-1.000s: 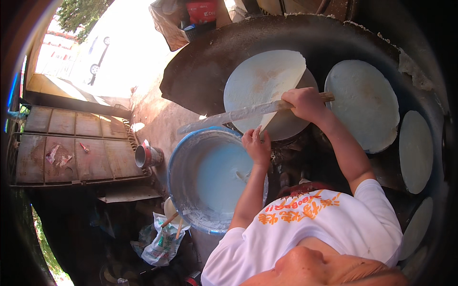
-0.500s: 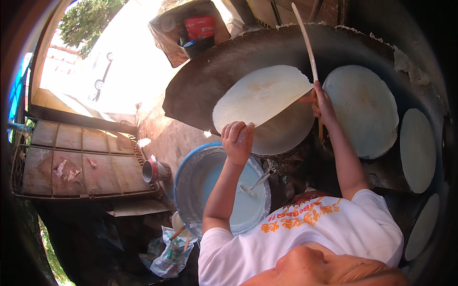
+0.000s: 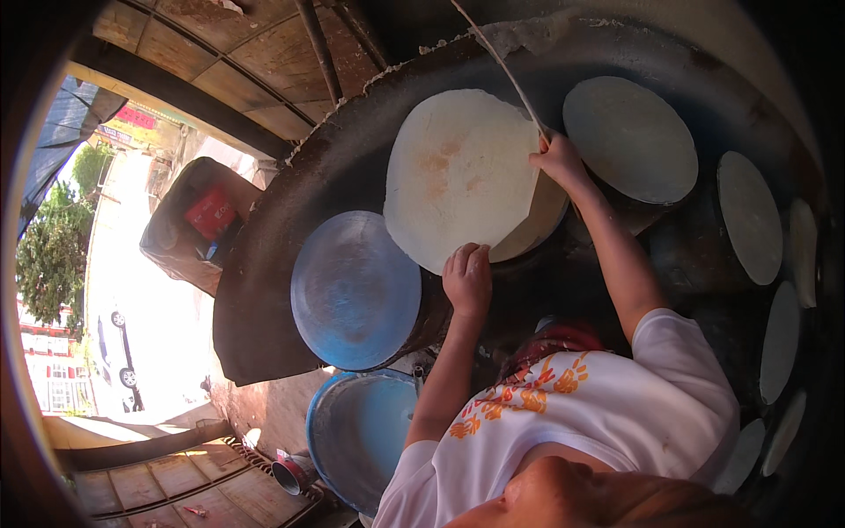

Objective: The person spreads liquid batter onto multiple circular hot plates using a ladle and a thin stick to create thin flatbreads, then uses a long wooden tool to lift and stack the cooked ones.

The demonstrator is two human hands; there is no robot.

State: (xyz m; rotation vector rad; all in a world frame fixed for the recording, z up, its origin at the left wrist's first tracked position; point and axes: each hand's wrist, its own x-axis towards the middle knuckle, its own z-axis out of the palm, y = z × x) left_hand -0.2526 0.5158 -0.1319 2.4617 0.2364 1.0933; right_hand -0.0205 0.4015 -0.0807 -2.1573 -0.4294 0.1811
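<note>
A thin, pale round sheet (image 3: 453, 176) with light brown patches hangs over a round griddle, tilted, covering much of a similar cream round beneath. My left hand (image 3: 466, 280) is closed on the sheet's lower edge. My right hand (image 3: 557, 163) grips a long, thin wooden stick (image 3: 502, 66) beside the sheet's upper right edge; whether it also pinches the sheet I cannot tell. Just left of the sheet is a bare, bluish round griddle (image 3: 355, 286). To the right sits another griddle bearing a pale round (image 3: 629, 136).
More pale rounds (image 3: 748, 216) line the curved dark metal surround (image 3: 251, 326) down the right. A blue-rimmed tub (image 3: 321, 414) is below. A bag (image 3: 167, 224) with red contents, a metal can (image 3: 289, 475) and a paneled rack (image 3: 141, 488) are at the left.
The camera's view has shifted. Both hands have carried the lifted sheet rightward, off the now-bare griddle to above the neighbouring one. The stick has swung from lying across the sheet to pointing away.
</note>
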